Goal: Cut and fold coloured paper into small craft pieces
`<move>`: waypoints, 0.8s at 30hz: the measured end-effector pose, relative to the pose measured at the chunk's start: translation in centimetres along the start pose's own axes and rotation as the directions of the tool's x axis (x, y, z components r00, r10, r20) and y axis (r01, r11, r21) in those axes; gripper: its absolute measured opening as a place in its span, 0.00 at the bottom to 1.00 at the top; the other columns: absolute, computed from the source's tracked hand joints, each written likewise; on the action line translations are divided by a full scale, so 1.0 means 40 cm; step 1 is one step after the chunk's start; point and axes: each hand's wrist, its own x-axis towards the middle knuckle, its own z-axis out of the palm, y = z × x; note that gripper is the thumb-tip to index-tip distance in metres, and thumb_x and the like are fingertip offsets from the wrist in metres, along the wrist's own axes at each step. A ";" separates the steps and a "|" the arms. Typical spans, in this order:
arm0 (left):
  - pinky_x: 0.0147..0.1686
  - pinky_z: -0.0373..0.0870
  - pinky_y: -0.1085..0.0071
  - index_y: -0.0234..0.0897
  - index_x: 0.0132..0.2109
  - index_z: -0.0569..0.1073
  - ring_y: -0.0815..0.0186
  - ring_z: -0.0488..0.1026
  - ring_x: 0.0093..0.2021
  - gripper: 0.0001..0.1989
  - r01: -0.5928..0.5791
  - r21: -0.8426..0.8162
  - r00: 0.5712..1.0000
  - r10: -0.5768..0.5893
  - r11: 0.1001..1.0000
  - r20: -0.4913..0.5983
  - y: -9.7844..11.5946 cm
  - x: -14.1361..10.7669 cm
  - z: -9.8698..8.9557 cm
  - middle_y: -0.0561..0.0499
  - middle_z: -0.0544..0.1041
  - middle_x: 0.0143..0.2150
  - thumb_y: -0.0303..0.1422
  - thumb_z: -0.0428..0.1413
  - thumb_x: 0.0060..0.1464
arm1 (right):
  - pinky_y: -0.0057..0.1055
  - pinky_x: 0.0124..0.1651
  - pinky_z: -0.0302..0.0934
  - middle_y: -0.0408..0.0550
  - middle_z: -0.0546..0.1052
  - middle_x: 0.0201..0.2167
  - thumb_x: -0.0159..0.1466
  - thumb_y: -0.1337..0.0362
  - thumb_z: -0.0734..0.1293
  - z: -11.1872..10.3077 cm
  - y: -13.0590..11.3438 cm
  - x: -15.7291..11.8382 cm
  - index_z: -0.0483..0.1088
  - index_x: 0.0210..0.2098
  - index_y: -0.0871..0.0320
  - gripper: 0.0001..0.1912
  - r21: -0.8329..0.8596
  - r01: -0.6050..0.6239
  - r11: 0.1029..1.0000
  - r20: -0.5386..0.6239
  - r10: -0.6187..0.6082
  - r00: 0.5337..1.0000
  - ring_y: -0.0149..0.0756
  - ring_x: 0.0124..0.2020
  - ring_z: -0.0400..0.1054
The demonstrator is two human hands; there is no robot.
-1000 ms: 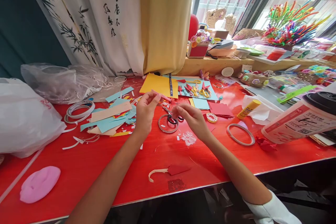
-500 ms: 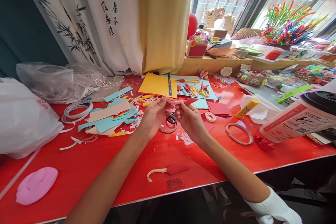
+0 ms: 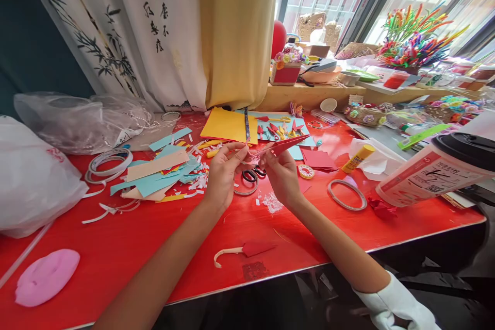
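Note:
My left hand (image 3: 221, 175) pinches the left end of a thin pinkish paper strip (image 3: 254, 153) above the table. In my right hand (image 3: 284, 178) is a red folded paper piece (image 3: 291, 143), long and pointed, its tip toward the right. The strip runs to the red piece; my fingers hide where they meet. Below the hands lie black-handled scissors (image 3: 249, 176) beside a tape roll (image 3: 246, 190). Nearer the front edge rests a similar piece, a red paper shape (image 3: 257, 249) with a curled cream paper stem (image 3: 228, 251).
Paper scraps (image 3: 158, 170) spread to the left, near tape rolls (image 3: 108, 162) and a white plastic bag (image 3: 36, 180). Yellow paper sheets (image 3: 224, 124) and small red-and-yellow paper pieces (image 3: 280, 129) lie behind. A glue stick (image 3: 358, 159) and a large cup (image 3: 436, 170) stand right.
The red folded paper has tilted, its pointed end now higher and showing more of its length. My hands have shifted slightly, and the whole view has moved a little.

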 end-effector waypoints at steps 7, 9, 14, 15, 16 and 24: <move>0.33 0.72 0.73 0.38 0.38 0.68 0.69 0.72 0.33 0.10 -0.235 0.281 0.971 0.240 0.931 0.016 -0.004 -0.015 0.005 0.53 0.73 0.33 0.36 0.56 0.48 | 0.27 0.27 0.55 0.40 0.61 0.24 0.58 0.59 0.64 0.005 -0.006 0.005 0.66 0.31 0.54 0.06 0.249 -0.214 0.945 0.106 0.193 0.975 0.26 0.21 0.52; 0.34 0.71 0.73 0.38 0.39 0.68 0.69 0.72 0.35 0.10 -0.276 0.348 0.960 0.273 0.896 0.058 -0.005 -0.020 0.006 0.52 0.73 0.34 0.37 0.55 0.50 | 0.27 0.27 0.55 0.40 0.60 0.23 0.59 0.58 0.63 0.007 -0.010 0.005 0.66 0.32 0.54 0.06 0.262 -0.229 0.938 0.127 0.201 0.971 0.26 0.21 0.51; 0.39 0.70 0.73 0.39 0.39 0.70 0.68 0.70 0.40 0.08 -0.372 0.509 0.928 0.320 0.776 0.191 -0.001 -0.022 -0.001 0.51 0.72 0.37 0.35 0.53 0.52 | 0.26 0.28 0.55 0.40 0.59 0.22 0.59 0.59 0.63 0.009 -0.021 0.004 0.68 0.30 0.55 0.07 0.224 -0.221 0.949 0.125 0.197 0.972 0.26 0.21 0.52; 0.39 0.70 0.73 0.39 0.40 0.70 0.68 0.70 0.40 0.08 -0.387 0.532 0.922 0.318 0.753 0.220 0.000 -0.021 -0.004 0.51 0.72 0.38 0.35 0.53 0.52 | 0.26 0.28 0.55 0.40 0.60 0.22 0.59 0.59 0.63 0.009 -0.023 0.004 0.68 0.31 0.55 0.07 0.216 -0.221 0.951 0.118 0.199 0.973 0.26 0.22 0.52; 0.40 0.69 0.73 0.39 0.40 0.70 0.68 0.69 0.40 0.09 -0.400 0.551 0.916 0.314 0.732 0.249 0.001 -0.019 -0.007 0.51 0.72 0.38 0.35 0.54 0.51 | 0.25 0.29 0.56 0.40 0.60 0.22 0.59 0.59 0.64 0.009 -0.026 0.004 0.69 0.32 0.55 0.07 0.208 -0.220 0.953 0.109 0.201 0.974 0.26 0.23 0.53; 0.40 0.69 0.71 0.38 0.38 0.68 0.69 0.68 0.39 0.06 -0.501 0.665 0.865 0.315 0.553 0.390 -0.004 -0.004 -0.028 0.52 0.71 0.37 0.34 0.53 0.52 | 0.25 0.33 0.58 0.43 0.68 0.29 0.58 0.59 0.64 0.002 -0.045 0.003 0.71 0.41 0.56 0.12 0.160 -0.290 0.944 0.133 0.271 0.953 0.25 0.27 0.61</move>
